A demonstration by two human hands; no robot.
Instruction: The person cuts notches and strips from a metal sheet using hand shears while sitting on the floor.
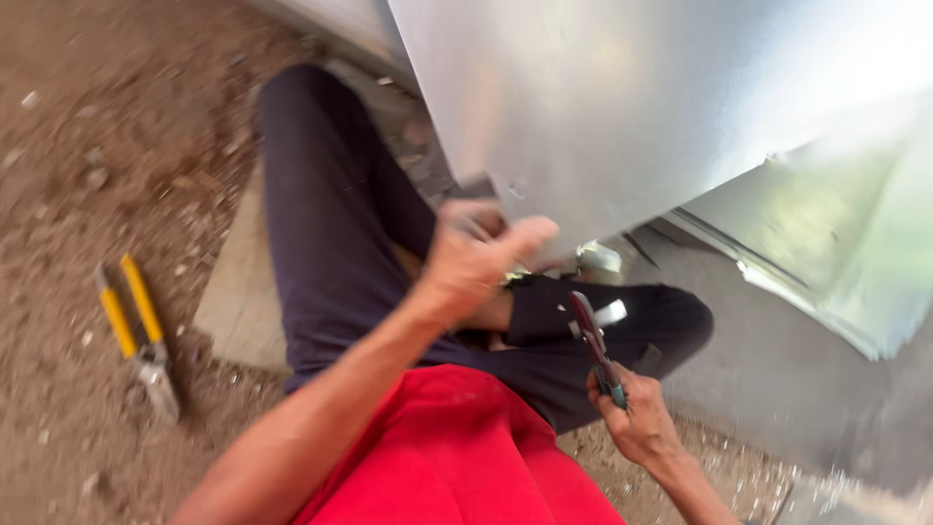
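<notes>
We look down at our own lap as we sit on bare dirt (pixel 87 117). At far left, yellow-handled snips (pixel 138 335) lie on the ground, well apart from both hands, handles pointing away from us. Our left hand (pixel 476 258) is blurred; its fingers seem curled and the thumb raised against the lower edge of a large metal sheet (pixel 622 107), though we cannot tell whether it truly pinches the edge. To the right and nearer us, our right hand (pixel 637 418) is closed around the teal handles of pliers (pixel 595 345). Their long axis runs up and slightly left, with the red head aimed at the sheet's lower edge, just short of it. The left hand is the one at the sheet; the pliers lie between the right hand and that edge.
</notes>
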